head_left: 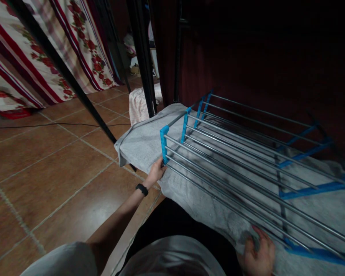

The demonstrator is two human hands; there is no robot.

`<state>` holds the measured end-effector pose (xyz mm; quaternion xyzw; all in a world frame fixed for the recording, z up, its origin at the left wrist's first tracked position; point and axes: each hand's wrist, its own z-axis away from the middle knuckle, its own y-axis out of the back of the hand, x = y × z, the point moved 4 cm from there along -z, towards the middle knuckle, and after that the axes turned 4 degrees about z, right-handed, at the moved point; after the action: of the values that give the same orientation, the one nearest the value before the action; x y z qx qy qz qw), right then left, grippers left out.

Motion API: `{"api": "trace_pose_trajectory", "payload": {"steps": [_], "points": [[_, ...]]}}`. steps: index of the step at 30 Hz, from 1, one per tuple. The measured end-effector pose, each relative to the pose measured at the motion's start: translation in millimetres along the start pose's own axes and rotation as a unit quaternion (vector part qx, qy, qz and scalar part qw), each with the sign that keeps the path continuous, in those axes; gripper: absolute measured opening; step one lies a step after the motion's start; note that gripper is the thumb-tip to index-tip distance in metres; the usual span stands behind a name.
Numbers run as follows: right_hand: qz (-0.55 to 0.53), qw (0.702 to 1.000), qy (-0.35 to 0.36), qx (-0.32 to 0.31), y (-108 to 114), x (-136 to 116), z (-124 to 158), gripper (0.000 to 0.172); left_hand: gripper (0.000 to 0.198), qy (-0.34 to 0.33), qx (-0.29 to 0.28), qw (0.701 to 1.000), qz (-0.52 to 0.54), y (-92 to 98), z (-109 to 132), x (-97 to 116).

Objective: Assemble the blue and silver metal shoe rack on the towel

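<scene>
A metal rack with several silver bars and blue plastic end brackets lies across a grey cloth cover. My left hand, with a black band on its wrist, is closed at the bottom of the rack's near left blue bracket; its fingertips are partly hidden there. Close to the front edge of the cover, my right hand curls its fingers and thumb around a bunch of grey cloth. It sits just below the front bar, left of the lower right blue bracket.
Black metal posts rise at the back and left. Behind the rack stands a dark reddish panel. A floral striped curtain hangs at left, above a tiled floor crossed by a black cable. A pale striped cloth lies behind.
</scene>
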<state>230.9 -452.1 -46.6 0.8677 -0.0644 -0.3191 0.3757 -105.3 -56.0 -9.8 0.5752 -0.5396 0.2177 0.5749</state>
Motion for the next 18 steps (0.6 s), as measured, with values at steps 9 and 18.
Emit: {"api": "trace_pose_trajectory", "payload": {"steps": [9,18], "points": [[0.125,0.968,0.175,-0.133,-65.0,-61.5,-51.0,0.042,0.048,-0.003,0.013,1.000,-0.024,1.6,3.8,9.5],[0.097,0.967,0.206,-0.112,-67.4,-44.1,-51.3,0.045,0.035,0.002,0.019,0.999,-0.046,2.5,3.3,17.3]]}}
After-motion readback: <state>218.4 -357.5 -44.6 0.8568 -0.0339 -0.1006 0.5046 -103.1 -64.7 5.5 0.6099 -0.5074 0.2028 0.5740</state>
